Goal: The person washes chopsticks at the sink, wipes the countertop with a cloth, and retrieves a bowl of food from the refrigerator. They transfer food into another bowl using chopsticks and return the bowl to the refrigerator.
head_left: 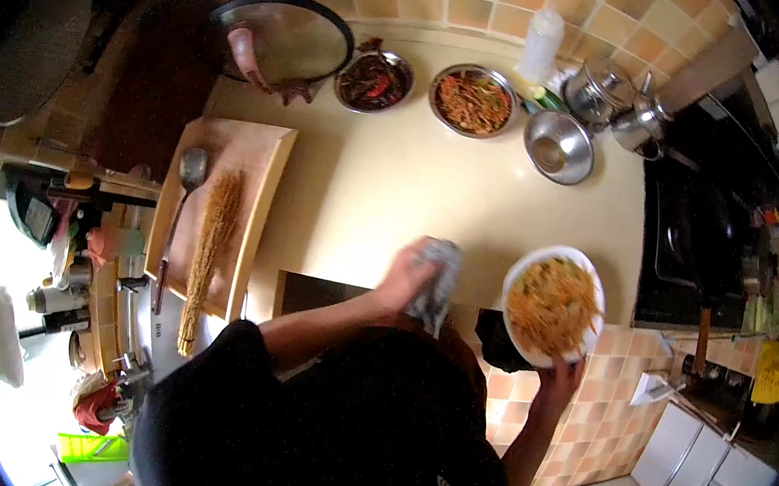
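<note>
My left hand is closed on a grey cloth at the near edge of the cream counter; the hand is slightly blurred. To the right, my right hand grips the lower rim of a white plate. Shredded orange and pale food is heaped on this plate, which is held at the counter's front edge. Part of the right hand's fingers is hidden under the plate.
Along the back stand a dish of dark food with red peppers, a dish of shredded food, a metal bowl and lidded pots. A wooden tray with a spatula and straw brush lies left. A black stove is right.
</note>
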Demonstrator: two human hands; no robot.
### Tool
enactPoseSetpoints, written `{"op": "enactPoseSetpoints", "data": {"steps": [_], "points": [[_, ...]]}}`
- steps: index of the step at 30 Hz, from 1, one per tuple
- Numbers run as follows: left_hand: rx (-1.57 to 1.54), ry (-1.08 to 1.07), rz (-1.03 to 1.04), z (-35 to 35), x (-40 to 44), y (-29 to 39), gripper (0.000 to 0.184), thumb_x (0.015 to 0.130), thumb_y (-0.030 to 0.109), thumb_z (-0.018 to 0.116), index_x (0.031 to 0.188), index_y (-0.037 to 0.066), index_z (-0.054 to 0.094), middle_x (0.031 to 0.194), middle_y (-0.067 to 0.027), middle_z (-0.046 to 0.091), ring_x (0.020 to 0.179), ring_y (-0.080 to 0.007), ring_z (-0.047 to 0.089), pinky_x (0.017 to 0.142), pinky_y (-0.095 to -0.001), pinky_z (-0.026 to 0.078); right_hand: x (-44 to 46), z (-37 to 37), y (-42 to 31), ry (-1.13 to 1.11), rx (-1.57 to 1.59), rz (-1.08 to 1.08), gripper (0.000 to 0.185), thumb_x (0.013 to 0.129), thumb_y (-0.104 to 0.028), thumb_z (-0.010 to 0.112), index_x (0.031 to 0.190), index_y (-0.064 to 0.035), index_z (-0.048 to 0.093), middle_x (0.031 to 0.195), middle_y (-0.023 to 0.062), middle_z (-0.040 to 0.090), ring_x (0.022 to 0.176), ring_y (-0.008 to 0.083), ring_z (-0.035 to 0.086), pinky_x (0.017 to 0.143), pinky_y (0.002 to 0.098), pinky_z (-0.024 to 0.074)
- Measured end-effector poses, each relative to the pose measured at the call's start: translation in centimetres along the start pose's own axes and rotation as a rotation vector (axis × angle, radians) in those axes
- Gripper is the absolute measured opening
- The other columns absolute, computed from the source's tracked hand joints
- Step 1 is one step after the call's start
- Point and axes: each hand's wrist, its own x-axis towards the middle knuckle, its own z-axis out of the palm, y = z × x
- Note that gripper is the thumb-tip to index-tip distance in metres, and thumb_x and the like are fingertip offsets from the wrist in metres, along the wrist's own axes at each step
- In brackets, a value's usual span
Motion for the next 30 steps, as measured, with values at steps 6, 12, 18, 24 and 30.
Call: {"op": "enactPoseSetpoints", "data": {"steps": [6,12,18,24,30], "points": [[-0.309,0.677,0.052,-7.3,-8.7,6.0,0.033,0.09,0.032,0.052,0.107,0.004,0.057,0.094,-0.0091,0.062,0.081,-0.0232,0.061,0.079,-0.0383,0.054,5.4,12.1,7.1,-0.325,0.037,0.35,0.05,0.085,-0.006,0.058,0.133,-0.0046,0.042,0.123,0.017,0.057,0.106,0.0321,0.063,0.085,0.0462,0.0583],[-0.502,0.995,0.06,-9.3,-12.3,0.7,0.017,0.09,0.024,0.058,0.096,0.008,0.058,0.085,-0.0037,0.058,0.077,-0.0173,0.058,0.071,-0.0325,0.05,6.5,21.6,7.6,-0.488,0.035,0.346,0.05,0.085,-0.005,0.057,0.132,-0.0053,0.042,0.122,0.0164,0.058,0.107,0.0329,0.063,0.088,0.047,0.0575],[-0.056,1.123,0.145,-8.9,-8.8,-0.1,0.036,0.097,0.025,0.055,0.124,0.002,0.051,0.107,-0.0092,0.06,0.093,-0.0192,0.058,0.083,-0.0345,0.049,7.2,27.1,8.0,-0.758,0.174,0.421,0.058,0.094,-0.032,0.062,0.138,-0.0033,0.035,0.132,0.021,0.052,0.104,0.0319,0.065,0.088,0.0423,0.0572],[1.333,0.054,0.221,-6.6,-3.6,-4.8,0.07,0.086,0.017,0.063,0.148,0.005,0.033,0.141,-0.026,0.045,0.13,-0.0417,0.043,0.11,-0.047,0.033,5.4,18.0,3.4,-0.511,0.041,0.298,0.048,0.101,-0.04,0.049,0.134,-0.0052,0.043,0.122,0.02,0.062,0.094,0.0277,0.07,0.073,0.0355,0.0574],[1.399,-0.398,0.546,3.7,10.1,-3.4,0.079,0.086,0.025,0.065,0.149,-0.002,0.024,0.144,-0.0299,0.037,0.137,-0.0435,0.032,0.115,-0.0511,0.026,1.6,0.4,7.1,0.019,0.152,0.23,0.044,0.102,-0.036,0.046,0.133,-0.005,0.047,0.119,0.0179,0.064,0.092,0.0264,0.069,0.074,0.0336,0.0554]]}}
